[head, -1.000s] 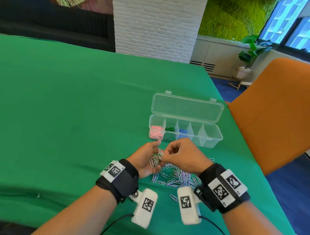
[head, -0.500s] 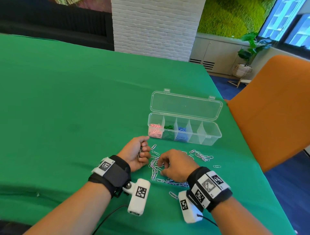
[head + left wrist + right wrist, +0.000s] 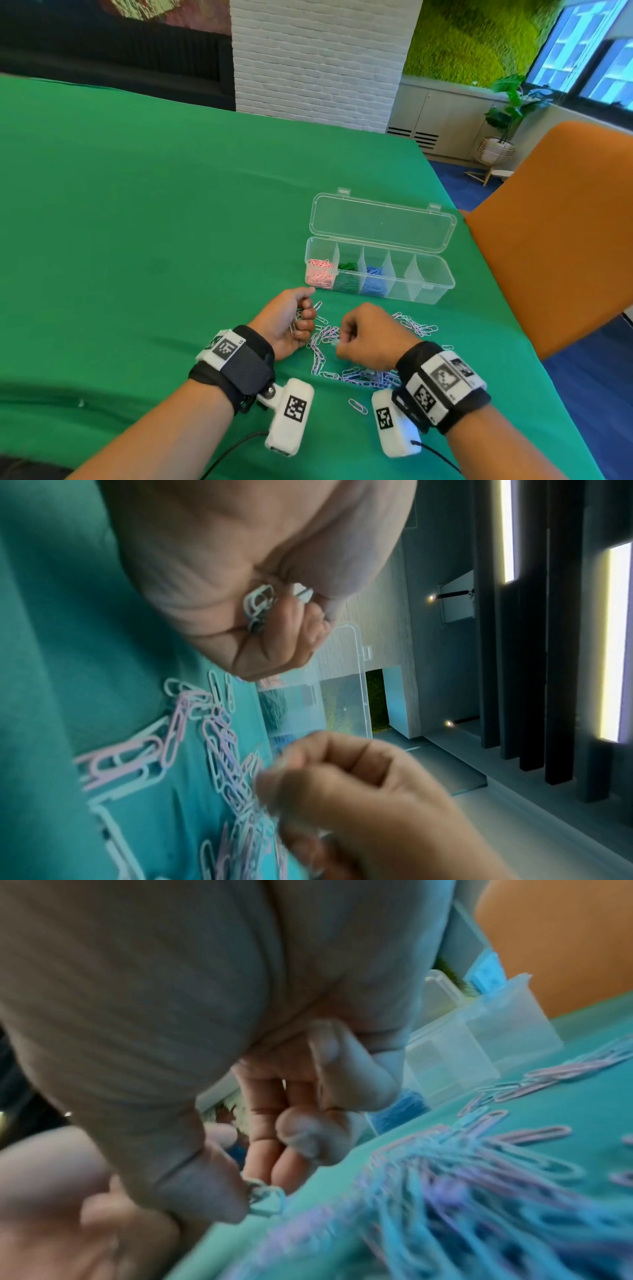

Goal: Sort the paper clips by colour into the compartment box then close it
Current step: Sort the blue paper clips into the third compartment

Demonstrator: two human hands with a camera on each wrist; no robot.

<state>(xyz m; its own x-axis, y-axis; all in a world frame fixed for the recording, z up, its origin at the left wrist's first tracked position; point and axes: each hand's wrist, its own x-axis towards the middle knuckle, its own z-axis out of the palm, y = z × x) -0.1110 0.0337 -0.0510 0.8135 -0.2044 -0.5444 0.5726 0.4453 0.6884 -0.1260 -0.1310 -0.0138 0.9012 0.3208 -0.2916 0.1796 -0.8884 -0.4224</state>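
The left hand [image 3: 291, 322] curls round a bunch of white clips [image 3: 258, 603]; the right hand [image 3: 366, 337] pinches one from the loose pile [image 3: 346, 371]. Beyond them, the open box [image 3: 435, 291] holds pink, green and blue clips in three compartments, two apparently empty; white and lilac remain unsorted, lid [image 3: 382, 222] unclosed.

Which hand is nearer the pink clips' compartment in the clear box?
Left. The left hand, gripping a bunch of white paper clips, sits just in front of the clear plastic compartment box at its pink-clip end. The right hand is farther back, over the loose pile of white and lilac clips.
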